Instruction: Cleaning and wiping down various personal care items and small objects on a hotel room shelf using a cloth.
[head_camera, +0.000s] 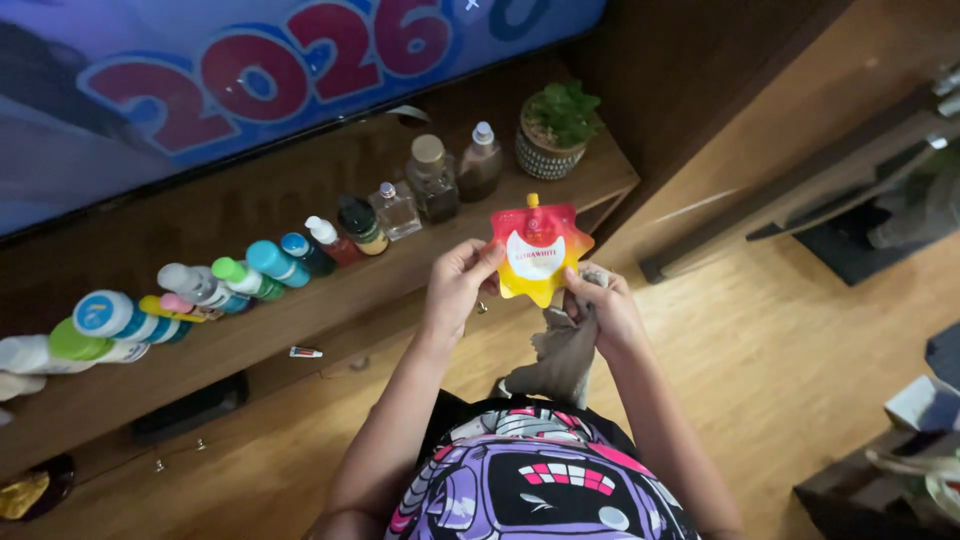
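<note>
I hold a star-shaped pouch (537, 252), red at the top and yellow at the bottom, with a white label and a small yellow cap, in front of a wooden shelf (300, 300). My left hand (458, 283) grips its left edge. My right hand (604, 305) pinches its lower right edge and also clutches a grey cloth (556, 355) that hangs down below it.
A row of bottles and tubes (200, 290) lines the shelf, with glass bottles (432, 178) and a small potted plant (556, 128) at its right end. A large screen (200, 80) stands behind. Wooden floor (780, 350) lies to the right, and a small tube (305, 352) sits on a lower ledge.
</note>
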